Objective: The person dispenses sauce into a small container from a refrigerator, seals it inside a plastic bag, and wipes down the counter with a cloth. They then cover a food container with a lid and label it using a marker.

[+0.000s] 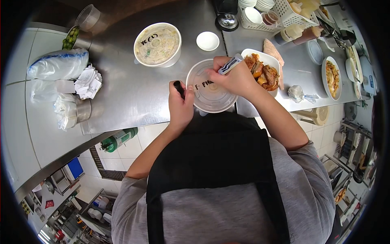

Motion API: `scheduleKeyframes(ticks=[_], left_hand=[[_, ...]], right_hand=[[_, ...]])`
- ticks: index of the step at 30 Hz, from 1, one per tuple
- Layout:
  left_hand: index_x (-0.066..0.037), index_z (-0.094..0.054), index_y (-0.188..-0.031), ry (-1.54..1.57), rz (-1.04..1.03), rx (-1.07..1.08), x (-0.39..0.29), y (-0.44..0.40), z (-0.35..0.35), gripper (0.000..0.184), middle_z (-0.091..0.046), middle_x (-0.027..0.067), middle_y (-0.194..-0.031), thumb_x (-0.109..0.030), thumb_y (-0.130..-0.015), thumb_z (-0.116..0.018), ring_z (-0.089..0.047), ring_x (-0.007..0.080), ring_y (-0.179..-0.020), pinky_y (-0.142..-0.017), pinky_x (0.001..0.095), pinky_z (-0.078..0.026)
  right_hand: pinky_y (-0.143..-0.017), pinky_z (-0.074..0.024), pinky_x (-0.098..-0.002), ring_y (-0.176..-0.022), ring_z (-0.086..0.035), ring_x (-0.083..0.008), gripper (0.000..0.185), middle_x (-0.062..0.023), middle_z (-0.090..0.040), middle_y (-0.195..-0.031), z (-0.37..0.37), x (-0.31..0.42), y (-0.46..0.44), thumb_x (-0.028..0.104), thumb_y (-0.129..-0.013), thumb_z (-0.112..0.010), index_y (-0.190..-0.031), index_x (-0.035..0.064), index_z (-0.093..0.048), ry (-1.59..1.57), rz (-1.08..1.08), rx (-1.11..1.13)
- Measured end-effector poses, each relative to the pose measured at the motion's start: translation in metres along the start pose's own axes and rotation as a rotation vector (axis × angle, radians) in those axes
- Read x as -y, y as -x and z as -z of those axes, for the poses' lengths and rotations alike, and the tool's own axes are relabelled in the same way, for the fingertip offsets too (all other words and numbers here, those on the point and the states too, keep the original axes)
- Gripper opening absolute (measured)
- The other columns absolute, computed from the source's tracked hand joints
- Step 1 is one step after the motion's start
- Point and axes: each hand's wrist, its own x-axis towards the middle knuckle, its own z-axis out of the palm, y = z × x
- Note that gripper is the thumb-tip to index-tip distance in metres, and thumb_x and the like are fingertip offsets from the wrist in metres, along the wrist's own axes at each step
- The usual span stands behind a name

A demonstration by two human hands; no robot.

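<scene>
My right hand (pixel 240 80) is closed around a white marker (pixel 230 64), held over the clear lid of a round tub (pixel 211 105). Black letters reading "F. FI..." show on that lid; my fingers cover the rest. My left hand (pixel 180 109) grips a black marker cap (pixel 178 86), with its thumb against the tub's left rim. Farther back on the left stands a second lidded tub (pixel 160 44) of noodle-like food, its lid marked in black. A small white bowl (pixel 207 41) sits behind the first tub. Browned meat pieces (pixel 266 75) lie in a white dish right beside my right hand.
Paper slips (pixel 88 82) and plastic bags (pixel 59 65) crowd the steel counter's (pixel 122 97) left side. A call bell (pixel 226 22), sauce bottles (pixel 289 34) and a white basket (pixel 298 14) stand at the back right. An oval food plate (pixel 332 78) is farther right.
</scene>
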Motion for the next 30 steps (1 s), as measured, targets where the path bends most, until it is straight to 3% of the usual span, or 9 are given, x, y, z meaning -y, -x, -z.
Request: scheduleKeyframes(ticks=[21,24,30], left_hand=[[-0.005,-0.039,-0.091,0.018,0.008,-0.001,-0.001,0.001,-0.001,0.011,-0.038,-0.0005,-0.081,-0.005,-0.092,-0.050,-0.036,0.0064,-0.071,-0.063,0.0211,-0.036],[-0.005,-0.039,-0.091,0.016,0.029,0.002,-0.002,0.000,0.000,0.010,-0.039,-0.0006,-0.081,-0.005,-0.092,-0.049,-0.037,0.0064,-0.071,-0.063,0.0212,-0.036],[-0.006,-0.039,-0.092,0.004,0.017,0.008,0.002,0.001,-0.001,0.010,-0.039,-0.0006,-0.081,-0.004,-0.092,-0.049,-0.037,0.0061,-0.072,-0.064,0.0213,-0.036]], right_hand=[[-0.051,-0.0375,-0.0288,-0.054,-0.043,-0.0104,0.024,-0.0046,-0.049,-0.056,0.004,-0.001,0.000,0.017,-0.079,-0.065,-0.067,0.0009,-0.051,0.018,0.094,-0.086],[-0.050,-0.0373,-0.0285,-0.054,-0.042,-0.0098,0.025,-0.0035,-0.050,-0.055,0.016,0.000,-0.001,0.018,-0.080,-0.065,-0.067,0.0011,-0.051,-0.041,-0.066,-0.041],[-0.050,-0.0370,-0.0277,-0.055,-0.042,-0.0089,0.027,-0.0025,-0.050,-0.056,0.014,-0.005,0.000,0.018,-0.080,-0.065,-0.066,0.0011,-0.051,0.029,0.014,-0.042]])
